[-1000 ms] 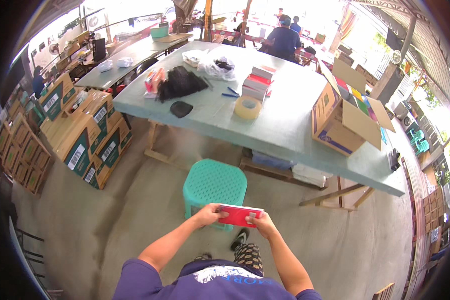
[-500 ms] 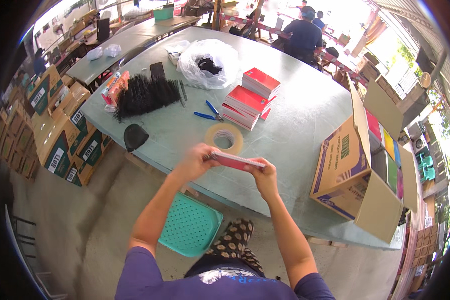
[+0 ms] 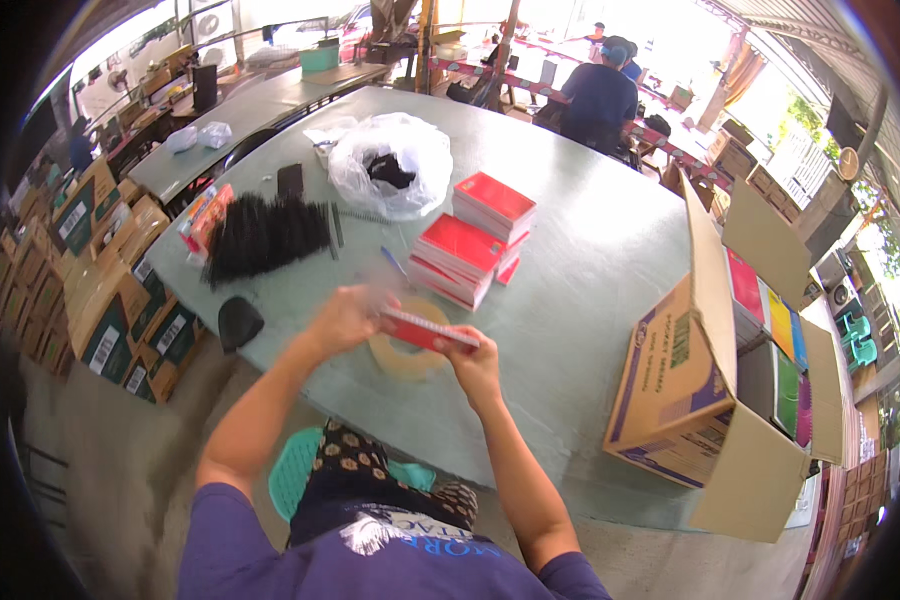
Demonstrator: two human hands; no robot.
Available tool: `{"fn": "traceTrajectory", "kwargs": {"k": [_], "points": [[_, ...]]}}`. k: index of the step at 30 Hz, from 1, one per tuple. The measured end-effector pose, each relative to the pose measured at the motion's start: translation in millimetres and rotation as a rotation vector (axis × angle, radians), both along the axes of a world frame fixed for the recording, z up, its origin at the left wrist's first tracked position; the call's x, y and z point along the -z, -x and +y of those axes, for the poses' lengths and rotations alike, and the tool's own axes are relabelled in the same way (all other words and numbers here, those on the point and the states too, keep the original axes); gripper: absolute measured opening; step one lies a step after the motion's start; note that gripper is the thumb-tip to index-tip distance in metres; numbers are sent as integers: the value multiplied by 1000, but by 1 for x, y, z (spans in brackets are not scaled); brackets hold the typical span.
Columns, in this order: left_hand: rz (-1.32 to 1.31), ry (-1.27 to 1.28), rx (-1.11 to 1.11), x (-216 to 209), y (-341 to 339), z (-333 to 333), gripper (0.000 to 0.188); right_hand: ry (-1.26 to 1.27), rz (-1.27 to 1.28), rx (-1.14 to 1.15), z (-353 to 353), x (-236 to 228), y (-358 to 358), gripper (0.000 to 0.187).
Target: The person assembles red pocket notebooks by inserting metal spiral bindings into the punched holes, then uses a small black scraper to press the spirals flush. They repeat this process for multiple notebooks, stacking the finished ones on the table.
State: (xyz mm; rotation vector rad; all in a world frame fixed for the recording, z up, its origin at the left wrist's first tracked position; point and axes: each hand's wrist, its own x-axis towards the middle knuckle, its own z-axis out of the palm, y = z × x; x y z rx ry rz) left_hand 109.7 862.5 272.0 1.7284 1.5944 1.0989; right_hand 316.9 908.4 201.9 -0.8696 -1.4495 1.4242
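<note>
A thin red notebook (image 3: 422, 329) with a spiral along one edge is held above the near edge of the table. My left hand (image 3: 348, 320) is closed on its left end, the fingers partly blurred. At the right end, my right hand (image 3: 476, 362) pinches it between thumb and fingers. Behind and below the notebook lies a roll of clear tape (image 3: 408, 366), partly covered. Farther back, red notebooks (image 3: 460, 250) stand in two stacks. A blue-handled hand tool (image 3: 394, 262) lies beside them, mostly hidden by my left hand.
Many black spiral wires (image 3: 260, 238) lie at the left, near a white plastic bag (image 3: 390, 165) with black contents. A black rounded object (image 3: 239, 324) sits at the table edge. An open carton (image 3: 660, 385) of notebooks stands right. A green stool (image 3: 295, 470) is beneath me.
My body has shifted left and over the green stool, which my legs now partly cover. Both hands still hold the notebook, now in front of the tape roll and the blue-handled tool.
</note>
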Motion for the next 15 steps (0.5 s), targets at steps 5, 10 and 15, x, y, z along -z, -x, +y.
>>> {"fn": "traceTrajectory", "kwargs": {"k": [5,10,15], "points": [[129,-104,171,44,20,28,20,19,-151,83,0,22,-2,28],[35,4,319,62,32,34,25,-759,-909,441,-12,-66,60,34],[69,6,295,43,55,38,29,-617,-1019,331,-16,-32,81,18]]}}
